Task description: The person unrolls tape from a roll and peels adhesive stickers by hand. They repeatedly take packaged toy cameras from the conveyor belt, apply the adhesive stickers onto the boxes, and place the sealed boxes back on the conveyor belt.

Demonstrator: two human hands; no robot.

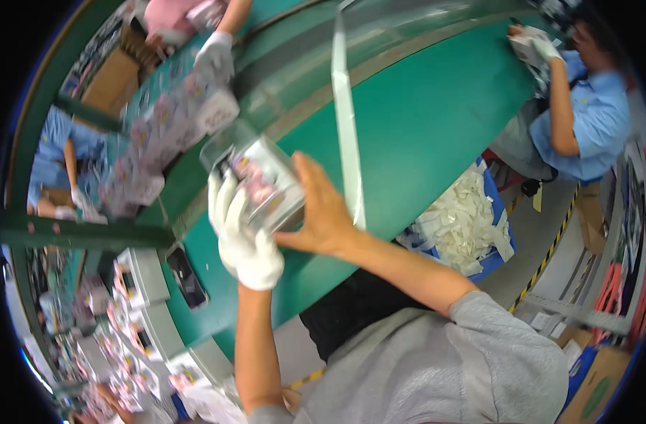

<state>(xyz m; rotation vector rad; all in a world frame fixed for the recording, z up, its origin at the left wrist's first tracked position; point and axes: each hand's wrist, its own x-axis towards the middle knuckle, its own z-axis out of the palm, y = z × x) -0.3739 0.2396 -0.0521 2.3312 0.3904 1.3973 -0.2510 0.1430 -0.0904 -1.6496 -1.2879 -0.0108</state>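
Clear plastic package [261,185], with a pinkish item inside, is held above the green table [422,120]. It is clasped on its left side by the white-gloved left hand [242,233] and on its right side by the bare right hand [323,212]. Right of the table, a blue bin [494,260] of white pieces is seen.

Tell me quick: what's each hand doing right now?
Left hand, in a white glove: closed on the clear plastic package, gripping its near end.
Right hand, bare: closed on the same package, holding its right side.
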